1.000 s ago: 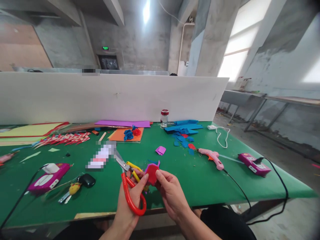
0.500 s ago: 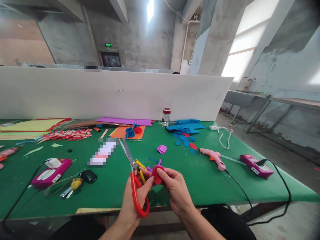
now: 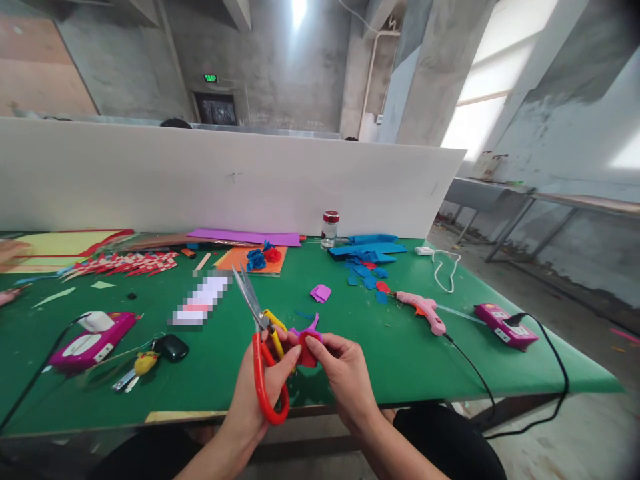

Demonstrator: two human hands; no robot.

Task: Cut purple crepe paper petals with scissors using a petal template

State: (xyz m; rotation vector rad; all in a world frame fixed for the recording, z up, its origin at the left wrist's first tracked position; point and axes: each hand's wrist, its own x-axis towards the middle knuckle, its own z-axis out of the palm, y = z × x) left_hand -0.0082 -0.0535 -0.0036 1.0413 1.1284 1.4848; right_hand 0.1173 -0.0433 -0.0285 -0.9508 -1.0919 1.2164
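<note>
**Inspector:** Since the earlier frame the scissors have tipped more upright, blades now pointing up and away over the surface. Both hands sit at the near edge.

**Clerk:** State of the fingers?

**Inspector:** Left hand is curled round the red handle of the scissors, with its fingertips also pressed on the red felt piece. Right hand pinches that same piece between thumb and forefinger. It is held in the air just above the surface edge, with a purple scrap behind it.

**Clerk:** Risks?

**Inspector:** In my judgement, the blades stand slightly parted near the working fingers; a shifted grip could nick them. The felt could also unroll if either pinch loosens. The glue gun lies well apart, its cord trailing off the edge.
</note>
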